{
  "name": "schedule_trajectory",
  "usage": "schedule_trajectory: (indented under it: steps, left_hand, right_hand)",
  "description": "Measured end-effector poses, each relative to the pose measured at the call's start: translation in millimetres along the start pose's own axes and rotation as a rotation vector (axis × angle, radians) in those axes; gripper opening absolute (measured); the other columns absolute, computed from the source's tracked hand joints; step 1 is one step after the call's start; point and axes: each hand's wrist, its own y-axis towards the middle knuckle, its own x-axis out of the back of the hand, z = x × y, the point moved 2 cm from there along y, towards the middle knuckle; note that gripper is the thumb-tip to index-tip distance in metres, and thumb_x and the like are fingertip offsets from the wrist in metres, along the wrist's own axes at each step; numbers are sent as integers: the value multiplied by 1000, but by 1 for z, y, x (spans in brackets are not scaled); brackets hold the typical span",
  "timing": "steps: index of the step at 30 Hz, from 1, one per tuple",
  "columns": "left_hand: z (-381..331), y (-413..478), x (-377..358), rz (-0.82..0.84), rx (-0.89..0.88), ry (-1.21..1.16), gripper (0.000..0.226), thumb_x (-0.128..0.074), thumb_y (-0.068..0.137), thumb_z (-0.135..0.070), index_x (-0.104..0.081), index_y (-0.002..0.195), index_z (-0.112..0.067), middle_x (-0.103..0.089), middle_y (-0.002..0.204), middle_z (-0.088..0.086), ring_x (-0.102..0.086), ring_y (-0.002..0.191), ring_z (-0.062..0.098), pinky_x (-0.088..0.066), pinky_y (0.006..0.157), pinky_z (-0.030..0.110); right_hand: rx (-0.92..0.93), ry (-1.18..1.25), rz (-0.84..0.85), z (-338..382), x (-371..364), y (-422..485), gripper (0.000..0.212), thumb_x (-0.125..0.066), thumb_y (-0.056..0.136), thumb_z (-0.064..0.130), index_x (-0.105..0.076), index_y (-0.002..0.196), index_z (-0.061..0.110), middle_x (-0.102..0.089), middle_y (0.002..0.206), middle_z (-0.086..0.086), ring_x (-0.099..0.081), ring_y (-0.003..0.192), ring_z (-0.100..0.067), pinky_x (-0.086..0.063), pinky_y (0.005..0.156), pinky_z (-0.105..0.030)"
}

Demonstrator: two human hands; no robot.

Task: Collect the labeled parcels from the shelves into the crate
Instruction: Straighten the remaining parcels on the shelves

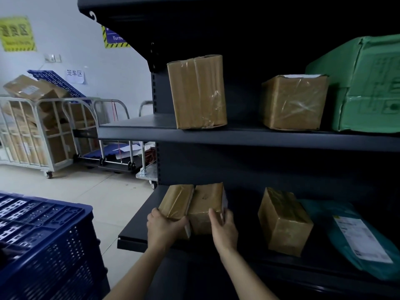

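Left parcel [176, 201] and right parcel [205, 204] sit touching at the front left corner of the lower shelf [138, 226]. Left hand [161, 227] is curled round the left parcel's near end. Right hand [223, 228] grips the right parcel, thumb on the near face, fingers round its side. Best bet: press both together, lift as one, swing left to the crate [43, 234]. Tape looks slippery.
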Motion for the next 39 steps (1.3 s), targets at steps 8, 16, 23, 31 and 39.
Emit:
schedule_trajectory:
  steps: [8,16,23,31,39]
  left_hand:
    - [3,-5,13,33,132,-213,100,-73,44,-59,-47,118,3,-52,114,15,-58,97,28,-58,75,43]
    - [10,-4,11,116,261,-379,90,-69,53,-64,-47,115,-3,-56,115,16,-60,98,29,-56,83,42]
    - [8,-9,3,219,222,-442,58,-63,76,-54,-60,109,-6,-66,96,7,-63,93,24,-53,88,43]
    - [29,-21,3,277,98,-600,23,-54,93,-23,-66,110,-13,-67,107,0,-60,101,15,-47,80,22]
    - [37,-17,11,381,14,-617,34,-51,94,-14,-57,127,-17,-68,117,1,-61,114,18,-42,106,40]
  right_hand:
    - [123,-102,-114,26,7,-5,54,-68,77,42,-43,122,27,-38,123,-11,-51,100,-27,-46,67,-27]
    - [419,-721,-236,13,19,-7,62,-67,73,52,-45,123,24,-35,125,-10,-37,108,-26,-45,84,-30]
    - [320,-447,-82,-15,23,-7,67,-67,81,39,-33,137,28,-33,138,-11,-36,125,-24,-41,96,-30]
    - [468,-358,-46,-30,31,-17,49,-67,83,11,-47,127,17,-47,128,-1,-44,104,0,-36,75,2]
    - [556,-427,-45,-34,31,-12,43,-66,82,5,-52,121,9,-51,127,-7,-45,108,-3,-33,74,6]
